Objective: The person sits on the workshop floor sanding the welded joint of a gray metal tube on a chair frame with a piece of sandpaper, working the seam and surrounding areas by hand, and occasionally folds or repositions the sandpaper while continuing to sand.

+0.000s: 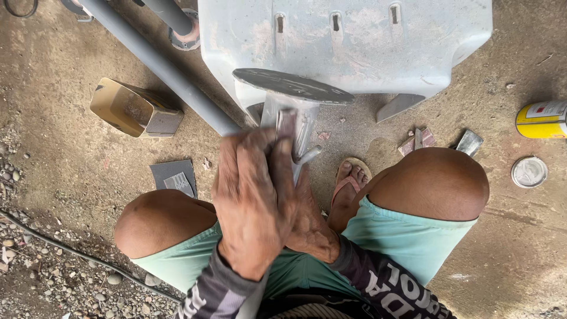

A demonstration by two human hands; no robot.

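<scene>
Between knees: 2 hands, left hand point(255, 198) + right hand point(311, 227), gripping 1 metal part point(293, 127).

metal part point(295, 127) — dull, scuffed | sandpaper sheet point(173, 177) — matt, gritty | floor point(77, 159) — rough concrete

Outdoor workshop, dirt floor point(71, 171), spray can point(542, 119)

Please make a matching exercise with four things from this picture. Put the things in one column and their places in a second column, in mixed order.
Things:
1. yellow can
2. open cardboard box
3. round metal lid
4. sandal

Places:
A. on the ground, left of the grey pipe
B. on the foot between the knees
C. at the right edge, lying on its side
D. flat on the ground just below the can

Pairs: 1-C, 2-A, 3-D, 4-B
</scene>
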